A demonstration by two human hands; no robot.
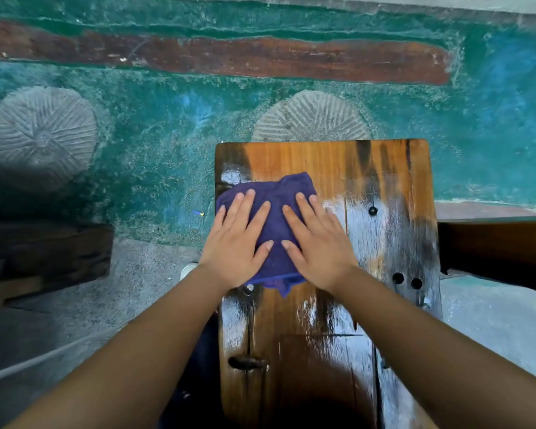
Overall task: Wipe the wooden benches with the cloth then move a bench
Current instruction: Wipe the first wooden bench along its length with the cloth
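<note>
Head view: I'm mid-wipe w/ both palms flat, fingers straight, left hand [234,243] and right hand [317,244] pressing the purple cloth [276,218] onto the far left part of the wooden bench [381,168]. Next, I reckon: sweep right & nearer over the glossy counter, then another bench, then the move. No labels or writing visible.

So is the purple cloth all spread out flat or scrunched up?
Scrunched up. The cloth lies rumpled on the bench, pressed under both flat hands.
</note>
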